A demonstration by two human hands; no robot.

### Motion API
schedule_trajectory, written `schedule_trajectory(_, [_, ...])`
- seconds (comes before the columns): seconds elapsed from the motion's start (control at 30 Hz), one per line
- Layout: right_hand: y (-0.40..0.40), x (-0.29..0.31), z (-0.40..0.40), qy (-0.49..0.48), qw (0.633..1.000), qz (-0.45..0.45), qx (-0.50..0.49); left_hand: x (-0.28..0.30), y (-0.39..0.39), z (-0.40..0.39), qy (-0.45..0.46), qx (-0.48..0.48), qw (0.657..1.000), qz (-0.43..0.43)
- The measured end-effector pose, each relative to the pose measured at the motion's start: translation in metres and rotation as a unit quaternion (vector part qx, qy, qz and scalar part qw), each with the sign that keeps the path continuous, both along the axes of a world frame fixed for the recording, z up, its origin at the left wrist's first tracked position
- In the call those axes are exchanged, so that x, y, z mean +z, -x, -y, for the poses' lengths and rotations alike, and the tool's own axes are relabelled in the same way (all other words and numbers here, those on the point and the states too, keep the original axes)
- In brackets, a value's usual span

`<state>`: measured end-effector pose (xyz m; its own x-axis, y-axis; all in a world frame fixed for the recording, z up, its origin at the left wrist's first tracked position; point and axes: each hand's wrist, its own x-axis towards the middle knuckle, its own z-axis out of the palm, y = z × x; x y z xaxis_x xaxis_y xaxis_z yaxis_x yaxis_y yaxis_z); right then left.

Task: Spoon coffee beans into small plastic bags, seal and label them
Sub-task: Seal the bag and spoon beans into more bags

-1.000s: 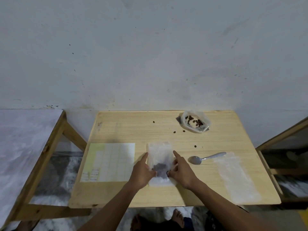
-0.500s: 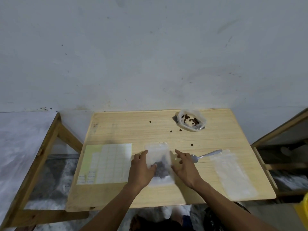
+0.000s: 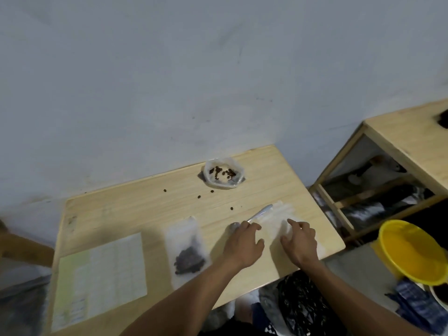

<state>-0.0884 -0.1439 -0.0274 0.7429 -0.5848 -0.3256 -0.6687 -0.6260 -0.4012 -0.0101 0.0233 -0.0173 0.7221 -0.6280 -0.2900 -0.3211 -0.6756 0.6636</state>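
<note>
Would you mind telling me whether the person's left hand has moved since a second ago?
Yes. The left hand has left the filled bag and shifted right across the table, now beside the spoon and the empty bags.

Your clear lane on the bench (image 3: 135, 209) runs along the back left. Loose beans (image 3: 198, 197) dot mid-bench; label sheet (image 3: 101, 277), filled bag (image 3: 188, 251), spoon (image 3: 259, 214) block the front.

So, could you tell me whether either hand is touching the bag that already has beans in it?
No, the filled bag lies alone on the table, while the left hand and right hand are over at the empty bags.
</note>
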Motion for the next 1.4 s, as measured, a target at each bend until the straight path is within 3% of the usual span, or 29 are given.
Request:
schedule_trajectory(0.23, [0.012, -0.009, 0.015, 0.029, 0.995, -0.047, -0.078, -0.012, 0.015, 0.038, -0.146, -0.155, 0.976, 0.03])
schedule_trajectory(0.53, [0.007, -0.006, 0.026, 0.079, 0.99, 0.003, -0.117, -0.008, 0.015, 0.04, -0.163, -0.167, 0.972, 0.022])
schedule_trajectory(0.6, [0.003, 0.0, 0.034, 0.045, 0.993, 0.01, -0.106, -0.007, 0.011, 0.04, -0.158, -0.164, 0.974, 0.008])
schedule_trajectory(0.73, [-0.008, 0.014, 0.044, -0.109, 0.991, 0.045, -0.056, -0.006, 0.001, 0.039, -0.101, -0.103, 0.988, -0.056])
schedule_trajectory(0.83, [-0.016, 0.031, 0.038, -0.092, 0.987, 0.119, -0.062, 0.007, -0.007, 0.038, 0.025, 0.012, 0.986, -0.166])
schedule_trajectory(0.93, [-0.027, 0.046, 0.022, -0.059, 0.974, 0.212, -0.05, 0.024, -0.021, 0.035, 0.11, 0.107, 0.972, -0.177])
schedule_trajectory(1.03, [-0.04, 0.059, -0.002, -0.049, 0.952, 0.302, 0.005, 0.051, -0.036, 0.03, 0.24, 0.218, 0.914, -0.244])
schedule_trajectory(1.17, [-0.055, 0.061, -0.028, -0.067, 0.903, 0.397, 0.152, 0.092, -0.062, 0.009, 0.402, 0.34, 0.753, -0.395])
schedule_trajectory(1.23, [-0.062, 0.06, -0.04, -0.07, 0.885, 0.415, 0.201, 0.105, -0.072, -0.009, 0.442, 0.358, 0.702, -0.429])
schedule_trajectory(1.27, [-0.065, 0.061, -0.045, -0.074, 0.879, 0.418, 0.218, 0.111, -0.076, -0.019, 0.451, 0.356, 0.693, -0.435])
schedule_trajectory(1.4, [-0.076, 0.073, -0.066, -0.118, 0.856, 0.412, 0.288, 0.121, -0.078, -0.055, 0.449, 0.338, 0.716, -0.414])
